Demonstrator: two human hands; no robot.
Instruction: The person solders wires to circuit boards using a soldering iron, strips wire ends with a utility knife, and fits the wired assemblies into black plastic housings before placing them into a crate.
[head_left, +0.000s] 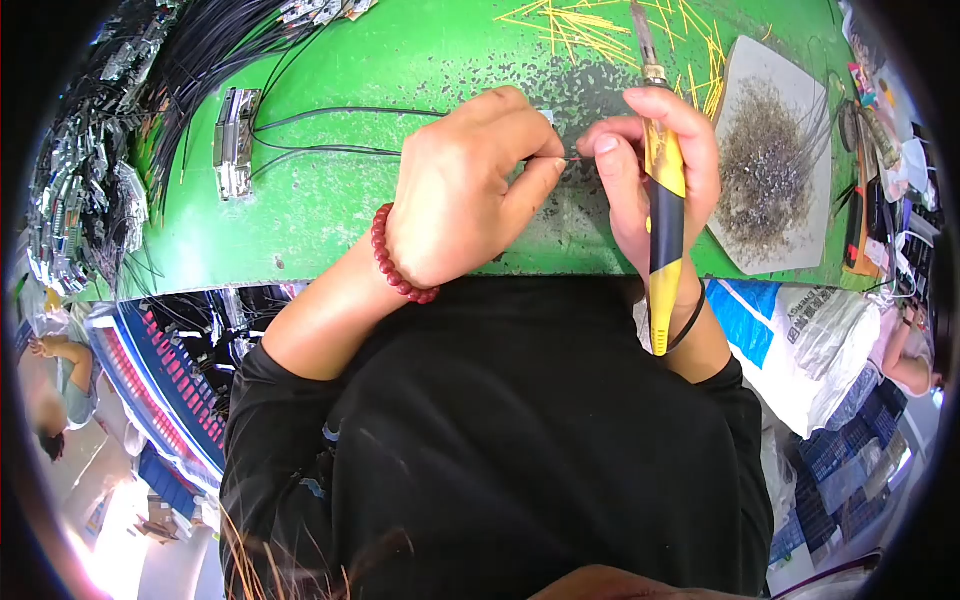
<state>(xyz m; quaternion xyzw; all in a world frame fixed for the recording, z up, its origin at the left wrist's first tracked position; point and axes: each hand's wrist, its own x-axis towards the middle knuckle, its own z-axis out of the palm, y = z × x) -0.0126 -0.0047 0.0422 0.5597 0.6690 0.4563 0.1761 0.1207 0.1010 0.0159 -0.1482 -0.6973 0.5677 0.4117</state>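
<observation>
My left hand point(462, 190) is closed, thumb and index finger pinched together at a fine wire end. Two black wires point(340, 153) run beneath this hand from a silver metal part point(235, 143) lying on the green work surface. A yellow and black soldering iron point(666, 215) rests in my right hand point(626, 190), its metal tip pointing away from me. The right thumb and fingertips are also close together at the thin wire tip, just across from the left fingertips. A small pale piece point(546, 117) shows behind my left hand.
Yellow thin sticks point(575, 28) lie scattered at the back of the green table point(330, 215). A grey board point(745, 235) covered in dark residue is at the right. Bundled black wires point(215, 50) and stacked metal parts point(75, 200) fill the left. Tools point(858, 225) lie at the right edge.
</observation>
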